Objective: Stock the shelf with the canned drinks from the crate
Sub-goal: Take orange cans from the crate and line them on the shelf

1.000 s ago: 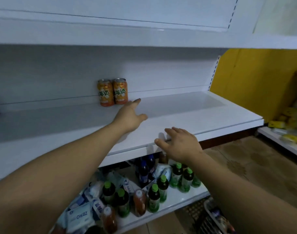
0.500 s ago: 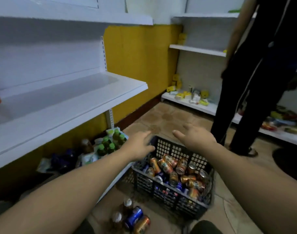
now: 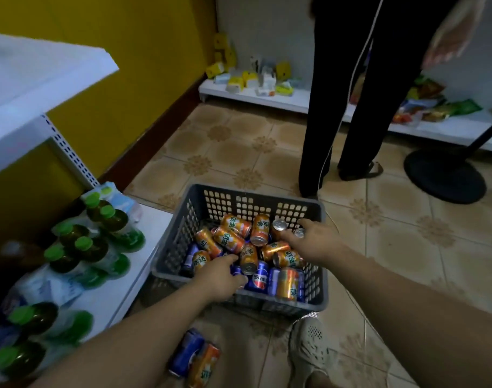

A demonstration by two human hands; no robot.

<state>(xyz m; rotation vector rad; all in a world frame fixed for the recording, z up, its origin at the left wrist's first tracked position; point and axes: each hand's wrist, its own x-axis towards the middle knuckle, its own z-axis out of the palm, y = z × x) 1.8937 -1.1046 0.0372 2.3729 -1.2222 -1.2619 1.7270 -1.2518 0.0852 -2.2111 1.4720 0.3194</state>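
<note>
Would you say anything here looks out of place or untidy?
Yes. Two cans, one blue and one orange, lie on their sides on the floor in front of the crate, not in it. Inside, the canned drinks are jumbled at all angles.

Orange and seemingly blue cans (image 3: 233, 238), grey crate (image 3: 267, 195)

The patterned tile floor (image 3: 401, 247) carries a grey perforated plastic crate (image 3: 180, 242), into which both hands' fingers reach, and two loose cans, a blue can (image 3: 184, 352) touching an orange can (image 3: 204, 365), lie on the tiles nearer the camera than those fingers. Left of the left fingers, the low white bottom shelf (image 3: 119, 289) holds green-capped bottles (image 3: 99, 247). Beyond the right fingers a black round stand base (image 3: 446, 177) rests on the tiles.
</note>
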